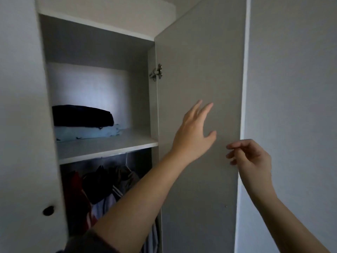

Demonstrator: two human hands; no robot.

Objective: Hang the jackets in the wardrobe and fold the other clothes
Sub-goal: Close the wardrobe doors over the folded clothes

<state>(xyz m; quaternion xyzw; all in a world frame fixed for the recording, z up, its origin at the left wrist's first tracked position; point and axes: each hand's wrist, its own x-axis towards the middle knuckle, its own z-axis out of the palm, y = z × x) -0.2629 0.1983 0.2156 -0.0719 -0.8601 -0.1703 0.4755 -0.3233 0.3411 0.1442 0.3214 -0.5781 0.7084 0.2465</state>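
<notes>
Jackets point(109, 181) hang below, folded clothes point(83, 123) sit on the shelf point(109, 145); left hand point(195, 130) spread open by the wardrobe door point(200, 61), right hand point(249, 156) loosely curled, empty, at its edge, so likely wrap-up, next: swing door shut.

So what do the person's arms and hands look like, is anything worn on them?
Both hands are bare: no gloves, and no ring, watch or bracelet shows on the left hand or the right hand. Both forearms are uncovered. A dark, brownish-grey sleeve bunches near the left elbow at the bottom edge; the right arm shows no sleeve up to where the frame cuts it.
</notes>
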